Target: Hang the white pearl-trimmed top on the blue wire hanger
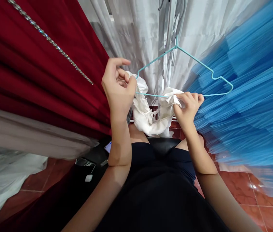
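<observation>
A light-blue hanger (194, 57) is held up in front of me, its hook at the top. A white garment with pearl-bead trim (152, 129) hangs below it in a U shape, its left part around the hanger's left end. My left hand (119, 85) is at that left end, index finger raised and the other fingers curled at the white cloth; the exact pinch is partly hidden. My right hand (187, 104) grips the garment's right part together with the hanger's bottom bar, thumb below and fingers above.
Dark red cloth (54, 71) with a rhinestone strip (51, 42) hangs at left. Blue tulle (252, 96) hangs close on the right. White curtains (136, 35) and a metal pole (167, 54) stand ahead. A phone (108, 147) lies by my left leg. Red tiles (242, 187) cover the floor.
</observation>
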{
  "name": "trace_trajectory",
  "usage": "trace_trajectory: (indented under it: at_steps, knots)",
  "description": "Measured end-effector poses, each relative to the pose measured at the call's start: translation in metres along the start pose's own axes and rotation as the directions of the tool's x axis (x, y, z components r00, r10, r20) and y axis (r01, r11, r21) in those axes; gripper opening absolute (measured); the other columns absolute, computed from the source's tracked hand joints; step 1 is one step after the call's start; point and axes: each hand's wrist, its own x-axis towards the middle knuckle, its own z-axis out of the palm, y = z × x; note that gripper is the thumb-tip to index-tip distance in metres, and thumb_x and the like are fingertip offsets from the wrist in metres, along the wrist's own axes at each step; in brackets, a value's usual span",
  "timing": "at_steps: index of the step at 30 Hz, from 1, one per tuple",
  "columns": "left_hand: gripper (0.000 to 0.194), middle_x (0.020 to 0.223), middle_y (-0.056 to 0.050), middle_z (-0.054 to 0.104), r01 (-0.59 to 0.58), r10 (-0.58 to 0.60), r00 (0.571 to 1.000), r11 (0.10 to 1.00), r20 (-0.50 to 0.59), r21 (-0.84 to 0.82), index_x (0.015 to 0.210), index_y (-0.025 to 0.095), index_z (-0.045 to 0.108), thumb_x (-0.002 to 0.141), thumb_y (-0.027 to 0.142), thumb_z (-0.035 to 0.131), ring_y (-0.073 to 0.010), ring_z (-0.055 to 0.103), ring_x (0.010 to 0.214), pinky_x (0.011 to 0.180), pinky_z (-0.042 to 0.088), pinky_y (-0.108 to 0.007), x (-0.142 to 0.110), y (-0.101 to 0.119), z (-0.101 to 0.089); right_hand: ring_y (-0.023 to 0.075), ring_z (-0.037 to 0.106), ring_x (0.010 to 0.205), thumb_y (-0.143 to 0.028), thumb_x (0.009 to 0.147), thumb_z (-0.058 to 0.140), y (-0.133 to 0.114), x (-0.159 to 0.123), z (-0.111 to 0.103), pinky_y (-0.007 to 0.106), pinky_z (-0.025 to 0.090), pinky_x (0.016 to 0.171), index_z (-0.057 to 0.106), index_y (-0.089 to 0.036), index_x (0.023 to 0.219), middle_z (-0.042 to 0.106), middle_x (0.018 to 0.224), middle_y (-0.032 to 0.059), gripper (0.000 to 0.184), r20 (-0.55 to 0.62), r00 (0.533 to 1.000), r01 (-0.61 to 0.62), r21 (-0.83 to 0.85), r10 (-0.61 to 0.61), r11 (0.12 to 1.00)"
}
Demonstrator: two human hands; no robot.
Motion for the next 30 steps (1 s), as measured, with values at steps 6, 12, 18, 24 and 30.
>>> trace_trajectory:
  at_steps: [6, 12, 18, 24, 30]
  knots:
    - [0.024, 0.102, -0.003, 0.064, -0.008, 0.016, 0.986, 0.999, -0.164, 0.048, 0.114, 0.023, 0.062, 0.092, 0.024, 0.072, -0.0216, 0.068, 0.102, 0.094, 0.057, -0.036, -0.039, -0.025, 0.011, 0.0240, 0.060, 0.095, -0.027, 0.086, 0.058, 0.008, 0.004, 0.004, 0.056, 0.037, 0.114, 0.068, -0.025, 0.087, 0.065, 0.083, 0.0006, 0.011, 0.013, 1.000, -0.023, -0.008, 0.024, 1.000]
    - [0.004, 0.098, -0.003, 0.069, -0.116, 0.116, 0.993, 0.993, -0.007, 0.005, 0.103, 0.023, 0.063, 0.101, 0.027, 0.062, -0.0196, 0.070, 0.097, 0.092, 0.056, -0.034, -0.068, 0.001, 0.034, 0.0245, 0.060, 0.094, -0.028, 0.086, 0.057, 0.006, 0.004, 0.008, 0.057, 0.038, 0.113, 0.069, -0.025, 0.089, 0.067, 0.085, 0.0009, 0.012, 0.015, 1.000, -0.017, -0.014, 0.017, 1.000]
    - [0.018, 0.112, -0.002, 0.078, -0.144, 0.133, 0.927, 0.990, 0.352, 0.005, 0.112, 0.024, 0.067, 0.107, 0.015, 0.052, -0.0219, 0.071, 0.106, 0.108, 0.044, -0.040, -0.066, 0.015, 0.065, 0.0222, 0.061, 0.098, -0.018, 0.085, 0.052, 0.006, 0.002, 0.000, 0.052, 0.040, 0.114, 0.074, -0.028, 0.102, 0.074, 0.098, -0.0005, 0.029, 0.048, 0.999, 0.024, -0.091, -0.019, 0.996]
    - [0.020, 0.100, 0.002, 0.080, -0.160, 0.113, 0.900, 0.984, 0.422, 0.078, 0.104, 0.026, 0.073, 0.106, 0.015, 0.057, -0.0220, 0.068, 0.096, 0.099, 0.041, -0.039, -0.063, 0.011, 0.059, 0.0229, 0.062, 0.127, -0.006, 0.078, 0.049, 0.029, -0.011, -0.013, 0.053, 0.038, 0.124, 0.068, -0.031, 0.123, 0.070, 0.121, 0.0007, 0.055, 0.018, 0.972, 0.233, 0.056, -0.234, 0.971]
    - [0.024, 0.093, 0.004, 0.079, -0.115, 0.080, 0.881, 0.992, 0.466, 0.047, 0.100, 0.027, 0.075, 0.103, 0.010, 0.059, -0.0202, 0.068, 0.088, 0.097, 0.040, -0.040, -0.055, 0.020, 0.046, 0.0179, 0.052, 0.082, -0.003, 0.065, 0.052, 0.085, 0.013, -0.054, 0.034, 0.045, 0.072, 0.050, -0.023, 0.078, 0.050, 0.090, 0.0046, 0.024, -0.414, 0.897, -0.200, -0.064, 0.157, 0.978]
